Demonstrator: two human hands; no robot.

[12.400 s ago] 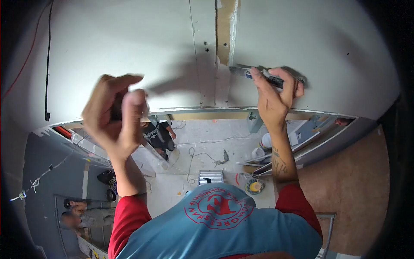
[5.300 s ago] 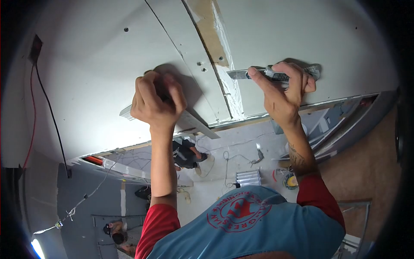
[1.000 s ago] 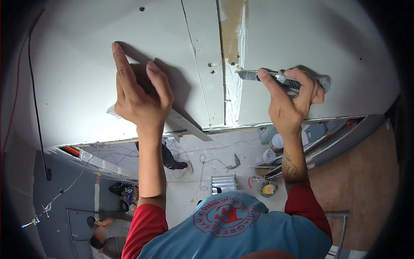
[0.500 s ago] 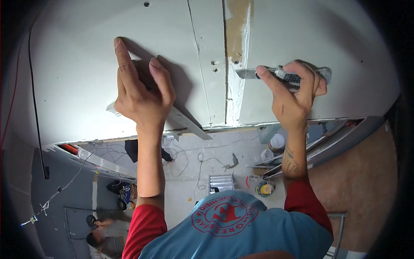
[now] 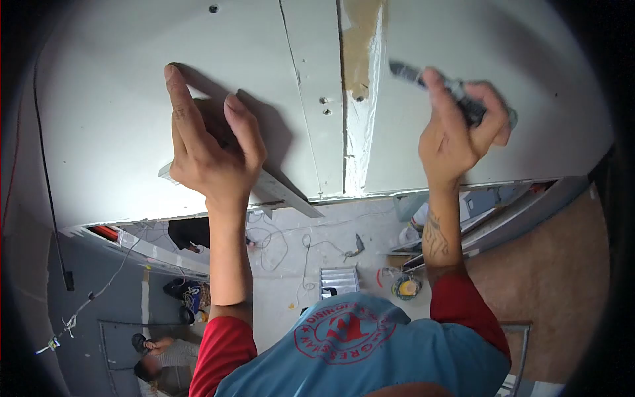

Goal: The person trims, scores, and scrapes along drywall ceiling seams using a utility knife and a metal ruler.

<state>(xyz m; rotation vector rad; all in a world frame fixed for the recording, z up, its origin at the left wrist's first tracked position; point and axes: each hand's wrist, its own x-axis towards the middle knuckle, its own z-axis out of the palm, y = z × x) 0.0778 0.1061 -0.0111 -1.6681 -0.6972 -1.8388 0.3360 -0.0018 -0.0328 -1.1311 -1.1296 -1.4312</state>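
My left hand (image 5: pixel 215 142) is against the white board (image 5: pixel 139 106), index finger stretched out and thumb spread apart. Its other fingers are mostly hidden. Behind that wrist crosses a long grey metal strip (image 5: pixel 288 195); whether the hand touches it I cannot tell. In my right hand (image 5: pixel 456 135) is a utility knife (image 5: pixel 469 106), blurred by motion. The blade points to the upper left, toward a seam (image 5: pixel 359 142) with a brown strip and rough white edges. Right of the seam lies another white board (image 5: pixel 450 40).
Beyond the board edge, a grey floor holds loose cables (image 5: pixel 307 264), a slatted metal stand (image 5: pixel 338 278) and a bucket with yellow contents (image 5: pixel 406 286). Another person (image 5: pixel 165 357) is at lower left. A black cable (image 5: pixel 49 165) hangs at far left.
My right hand has tilted the knife and swung its blade up and right, away from the seam. My left hand keeps its pose; the view has shifted slightly.
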